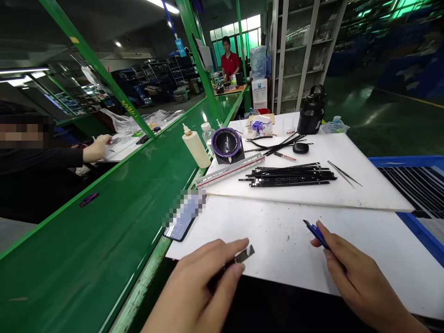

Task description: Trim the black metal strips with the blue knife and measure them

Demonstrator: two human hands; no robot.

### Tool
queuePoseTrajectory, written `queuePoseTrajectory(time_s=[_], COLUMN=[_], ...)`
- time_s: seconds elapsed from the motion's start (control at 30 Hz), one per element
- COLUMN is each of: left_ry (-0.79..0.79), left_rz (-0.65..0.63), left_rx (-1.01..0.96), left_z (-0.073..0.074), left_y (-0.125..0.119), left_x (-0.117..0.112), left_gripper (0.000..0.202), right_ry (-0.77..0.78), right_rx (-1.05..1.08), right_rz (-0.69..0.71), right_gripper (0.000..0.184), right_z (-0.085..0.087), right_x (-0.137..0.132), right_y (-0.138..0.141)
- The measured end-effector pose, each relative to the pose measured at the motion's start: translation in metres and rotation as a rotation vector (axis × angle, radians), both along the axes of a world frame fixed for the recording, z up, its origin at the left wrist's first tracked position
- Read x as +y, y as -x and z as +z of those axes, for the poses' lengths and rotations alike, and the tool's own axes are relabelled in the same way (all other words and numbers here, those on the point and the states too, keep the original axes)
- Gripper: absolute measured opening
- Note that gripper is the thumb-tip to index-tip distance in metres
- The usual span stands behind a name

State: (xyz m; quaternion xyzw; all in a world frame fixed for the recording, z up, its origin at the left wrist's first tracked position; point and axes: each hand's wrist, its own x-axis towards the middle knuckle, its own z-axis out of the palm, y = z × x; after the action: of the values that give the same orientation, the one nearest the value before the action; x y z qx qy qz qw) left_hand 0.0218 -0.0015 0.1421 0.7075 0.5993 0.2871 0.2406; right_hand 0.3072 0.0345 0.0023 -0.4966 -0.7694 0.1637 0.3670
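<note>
My left hand [204,273] is closed, pinching a dark, shiny strip [246,254] between thumb and fingers; most of it is hidden by the hand. To the right, my right hand [357,270] grips a blue-handled cutter knife [318,235], its dark blade pointing up and left. Both hands are over the near edge of the white table [277,231], well apart from each other. Beyond them, a pile of black strips [291,175] lies on a thick white board [364,196]. Metal tweezers [345,175] rest right of the pile.
A phone [182,222] lies by the green partition [86,240]. On the board are a scale ruler [231,170], a black case [300,148], pliers [260,138] and a black flask [311,111]. A blue crate [416,231] stands right. Co-workers are left and behind.
</note>
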Motion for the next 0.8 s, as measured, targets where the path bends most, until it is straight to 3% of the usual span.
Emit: queuePoseTrajectory(time_s=[0.1, 0.13, 0.23, 0.3, 0.47, 0.8], left_ry=[0.616, 0.749, 0.884, 0.923, 1.032, 1.052], left_rz=[0.175, 0.221, 0.313, 0.350, 0.381, 0.359], left_rx=[-0.372, -0.518, -0.812, -0.890, -0.903, -0.792], left_z=[-0.040, -0.056, -0.095, -0.109, -0.118, -0.122], left_y=[0.008, 0.011, 0.017, 0.020, 0.027, 0.030], left_x=[-0.001, -0.004, -0.016, -0.020, -0.014, -0.011], left_gripper=[0.035, 0.035, 0.035, 0.034, 0.028, 0.040], right_ry=[0.086, 0.122, 0.265, 0.370, 0.517, 0.629], right_rx=[-0.006, -0.007, -0.038, -0.104, -0.300, -0.400], right_rz=[0.067, 0.110, 0.287, 0.392, 0.446, 0.468], right_gripper=[0.062, 0.063, 0.069, 0.074, 0.078, 0.081], right_z=[0.016, 0.020, 0.022, 0.017, 0.011, 0.023], right_x=[-0.018, -0.024, -0.041, -0.048, -0.051, -0.045], right_y=[0.012, 0.018, 0.042, 0.058, 0.088, 0.109])
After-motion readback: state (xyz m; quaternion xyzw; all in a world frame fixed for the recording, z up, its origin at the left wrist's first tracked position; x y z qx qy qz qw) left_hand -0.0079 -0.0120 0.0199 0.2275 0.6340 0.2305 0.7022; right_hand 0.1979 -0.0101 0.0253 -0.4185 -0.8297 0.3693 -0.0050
